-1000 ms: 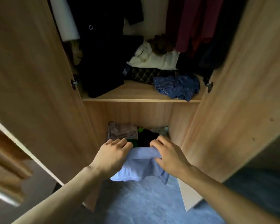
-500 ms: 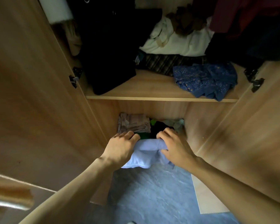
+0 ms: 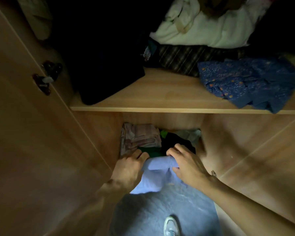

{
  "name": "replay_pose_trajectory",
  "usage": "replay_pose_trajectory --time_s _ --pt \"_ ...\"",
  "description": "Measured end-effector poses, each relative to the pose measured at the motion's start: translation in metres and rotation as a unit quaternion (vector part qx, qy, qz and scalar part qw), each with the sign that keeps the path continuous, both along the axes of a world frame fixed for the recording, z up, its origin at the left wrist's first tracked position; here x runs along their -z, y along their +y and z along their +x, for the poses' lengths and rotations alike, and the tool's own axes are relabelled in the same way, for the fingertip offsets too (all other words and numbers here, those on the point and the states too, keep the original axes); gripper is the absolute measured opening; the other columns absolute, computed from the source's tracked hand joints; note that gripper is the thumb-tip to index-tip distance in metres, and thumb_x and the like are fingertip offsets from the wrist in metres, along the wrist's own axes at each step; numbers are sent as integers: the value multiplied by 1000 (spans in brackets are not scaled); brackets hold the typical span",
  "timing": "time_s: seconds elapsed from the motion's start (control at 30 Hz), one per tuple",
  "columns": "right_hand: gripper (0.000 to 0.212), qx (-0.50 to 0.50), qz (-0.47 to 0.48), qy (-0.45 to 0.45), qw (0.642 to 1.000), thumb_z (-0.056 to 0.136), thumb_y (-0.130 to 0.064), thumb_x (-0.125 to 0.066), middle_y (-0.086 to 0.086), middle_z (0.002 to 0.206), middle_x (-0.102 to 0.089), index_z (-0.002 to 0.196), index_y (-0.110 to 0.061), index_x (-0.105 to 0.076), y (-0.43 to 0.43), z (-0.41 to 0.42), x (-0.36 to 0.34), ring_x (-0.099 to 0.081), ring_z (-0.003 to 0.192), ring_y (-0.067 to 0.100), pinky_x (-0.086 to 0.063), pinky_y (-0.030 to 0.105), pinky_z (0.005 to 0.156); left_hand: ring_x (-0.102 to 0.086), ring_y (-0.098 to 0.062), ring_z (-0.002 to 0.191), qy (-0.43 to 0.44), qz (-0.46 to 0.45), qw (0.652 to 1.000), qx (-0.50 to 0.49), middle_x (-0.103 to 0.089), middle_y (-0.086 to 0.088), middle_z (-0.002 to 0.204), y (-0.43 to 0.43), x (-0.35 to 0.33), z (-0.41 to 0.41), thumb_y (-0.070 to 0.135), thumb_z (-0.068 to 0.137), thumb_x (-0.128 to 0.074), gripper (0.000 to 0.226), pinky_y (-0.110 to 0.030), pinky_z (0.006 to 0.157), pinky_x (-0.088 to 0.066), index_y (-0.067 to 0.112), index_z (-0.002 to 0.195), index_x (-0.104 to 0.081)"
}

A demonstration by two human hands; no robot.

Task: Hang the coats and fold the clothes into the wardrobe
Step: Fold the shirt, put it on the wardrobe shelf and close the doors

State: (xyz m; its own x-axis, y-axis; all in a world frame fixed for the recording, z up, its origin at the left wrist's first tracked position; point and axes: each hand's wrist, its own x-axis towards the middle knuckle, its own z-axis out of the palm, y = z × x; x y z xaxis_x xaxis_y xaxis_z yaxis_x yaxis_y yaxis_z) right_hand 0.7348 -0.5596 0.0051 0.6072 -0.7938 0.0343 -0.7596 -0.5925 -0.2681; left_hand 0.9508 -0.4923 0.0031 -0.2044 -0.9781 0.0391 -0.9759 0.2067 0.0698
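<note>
Both hands hold one folded light blue garment [image 3: 153, 176] at the mouth of the wardrobe [image 3: 160, 117], in front of its lower compartment. The left hand [image 3: 129, 169] clasps the bundle's left end, and the right hand [image 3: 187, 165] curls its fingers over the top right edge; the thumbs are hidden under the cloth. Between and below the two grips the bundle sags, and its lower half hangs out over the grey-blue floor [image 3: 143, 217]. As I read it, the step in hand is stowing a folded piece: the fold is made, the placing not yet done. Just beyond the fingertips lie a green cloth [image 3: 150, 153] and a black cloth [image 3: 175, 142]. Past the left hand's fingertips sits a neat, pale striped stack [image 3: 140, 137]. The next move probably calls for raising the hanging half level, sliding the bundle forward flat onto that pile and letting go of both ends together, so the fold does not spring open. The blue fabric looks thin, soft and limp, apt to slump if carried by one end. Well above the grip, a wood-grain shelf [image 3: 160, 99] bears a rumpled blue printed garment [image 3: 245, 82], a dark striped cloth [image 3: 186, 58] and a bulky cream piece [image 3: 211, 31]. Up to the left, the hem of a black coat [image 3: 100, 57] reaches the shelf.
</note>
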Motion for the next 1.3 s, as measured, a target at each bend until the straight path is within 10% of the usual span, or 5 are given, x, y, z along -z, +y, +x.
replay_pose_trajectory --time_s 0.63,1.07,1.3 --pt "33 -40 -100 -139 984 80 -4 -67 -2 102 -48 109 -19 -59 -208 88 404 -56 88 22 -51 41 73 -61 -30 80 90 -203 973 68 -63 -14 93 -203 405 103 -1 90 -59 11 -47 67 -53 2 98 -65" --pt "25 -40 -8 -126 991 82 -10 -68 -3 100 -55 102 -21 -59 -237 89 481 -57 92 18 -51 43 79 -59 -29 62 35 -182 977 107 -61 -14 76 -227 473 104 -14 75 -68 20 -38 49 -50 3 82 -60" --pt "34 46 -164 -208 963 70 8 -62 11 103 -56 98 -11 -59 -277 105 472 -55 93 30 -49 43 75 -58 -35 75 -20 -305 951 48 -60 -19 89 -275 464 97 -13 68 -63 31 -44 60 -47 -1 96 -62"
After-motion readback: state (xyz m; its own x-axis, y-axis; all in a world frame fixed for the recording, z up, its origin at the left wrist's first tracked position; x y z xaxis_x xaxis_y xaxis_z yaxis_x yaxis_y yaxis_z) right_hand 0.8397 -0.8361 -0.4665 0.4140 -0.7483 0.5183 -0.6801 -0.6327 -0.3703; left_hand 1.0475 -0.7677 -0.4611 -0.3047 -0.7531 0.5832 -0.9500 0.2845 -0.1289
